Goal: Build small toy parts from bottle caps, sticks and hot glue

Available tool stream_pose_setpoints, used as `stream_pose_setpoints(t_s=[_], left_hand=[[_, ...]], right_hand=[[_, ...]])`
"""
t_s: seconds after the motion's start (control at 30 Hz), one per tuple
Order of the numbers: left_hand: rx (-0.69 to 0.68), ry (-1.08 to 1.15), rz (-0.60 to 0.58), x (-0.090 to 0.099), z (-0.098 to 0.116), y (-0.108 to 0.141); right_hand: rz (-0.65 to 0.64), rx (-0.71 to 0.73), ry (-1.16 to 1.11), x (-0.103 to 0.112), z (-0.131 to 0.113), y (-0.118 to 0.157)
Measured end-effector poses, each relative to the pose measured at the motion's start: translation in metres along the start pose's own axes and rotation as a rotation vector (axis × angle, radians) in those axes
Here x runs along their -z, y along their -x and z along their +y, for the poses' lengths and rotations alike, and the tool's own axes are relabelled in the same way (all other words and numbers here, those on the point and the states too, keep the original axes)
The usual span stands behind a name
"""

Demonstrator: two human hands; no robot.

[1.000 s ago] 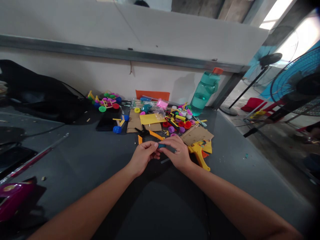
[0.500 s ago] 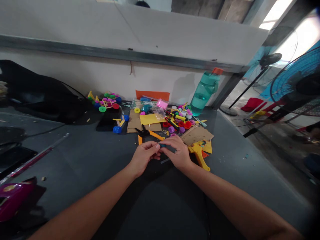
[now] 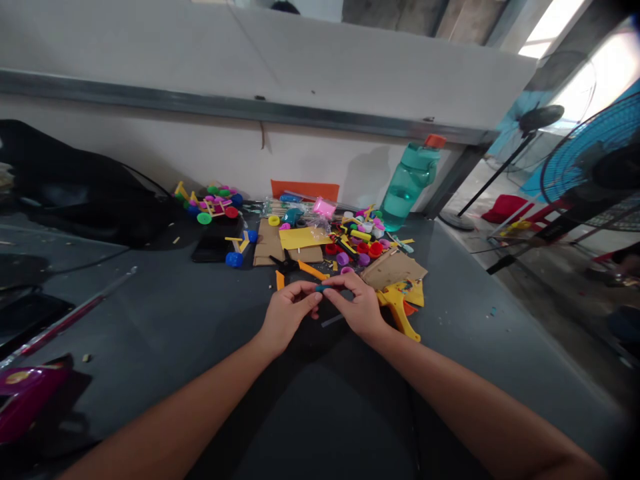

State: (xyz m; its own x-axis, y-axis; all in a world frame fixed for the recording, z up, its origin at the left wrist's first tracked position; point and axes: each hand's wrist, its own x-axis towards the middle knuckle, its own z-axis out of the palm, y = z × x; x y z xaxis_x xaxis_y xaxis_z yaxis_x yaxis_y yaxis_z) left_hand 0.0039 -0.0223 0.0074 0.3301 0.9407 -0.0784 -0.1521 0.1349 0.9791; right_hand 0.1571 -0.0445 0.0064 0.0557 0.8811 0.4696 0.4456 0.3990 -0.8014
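A small dark teal piece (image 3: 321, 289), too small to identify, is pinched between the fingertips of both hands above the dark table. My left hand (image 3: 286, 313) is closed on its left side, thumb against forefinger. From the right, my right hand (image 3: 359, 308) grips the same piece with thumb and fingers. Just beyond the hands lie orange-handled pliers (image 3: 287, 265). A yellow glue gun (image 3: 399, 310) rests by my right wrist, and a thin clear stick (image 3: 333, 321) lies on the table under my right hand.
Cardboard pieces (image 3: 269, 243), a yellow sheet (image 3: 303, 238) and several coloured bottle caps (image 3: 343, 259) lie farther back. A small wheeled assembly (image 3: 240, 250) sits left of them. A teal bottle (image 3: 403, 190) stands against the wall. A black bag (image 3: 75, 193) occupies the far left.
My hands have shifted slightly, with the right fingers drawn a little to the right, so more of the teal piece shows between the fingertips. The things on the table have stayed put.
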Motion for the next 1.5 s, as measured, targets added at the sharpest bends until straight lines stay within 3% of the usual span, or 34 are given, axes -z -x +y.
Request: stream_pose_setpoints(t_s=[0.33,0.5,0.87,1.2,1.5], left_hand=[[0.012,0.020,-0.006,0.000,-0.002,-0.001],[0.035,0.156,0.006,0.003,-0.007,-0.004],[0.059,0.238,-0.059,0.004,-0.006,-0.005],[0.137,0.251,-0.191,0.007,-0.003,-0.007],[0.152,0.220,-0.213,0.007,-0.002,-0.006]], right_hand=[[-0.040,-0.078,-0.079,0.000,0.000,0.000],[-0.041,-0.004,-0.045,-0.001,0.002,0.001],[0.025,0.134,0.091,-0.002,0.002,0.000],[-0.176,0.225,0.133,0.002,-0.001,-0.002],[-0.106,0.228,0.165,0.000,0.001,-0.001]])
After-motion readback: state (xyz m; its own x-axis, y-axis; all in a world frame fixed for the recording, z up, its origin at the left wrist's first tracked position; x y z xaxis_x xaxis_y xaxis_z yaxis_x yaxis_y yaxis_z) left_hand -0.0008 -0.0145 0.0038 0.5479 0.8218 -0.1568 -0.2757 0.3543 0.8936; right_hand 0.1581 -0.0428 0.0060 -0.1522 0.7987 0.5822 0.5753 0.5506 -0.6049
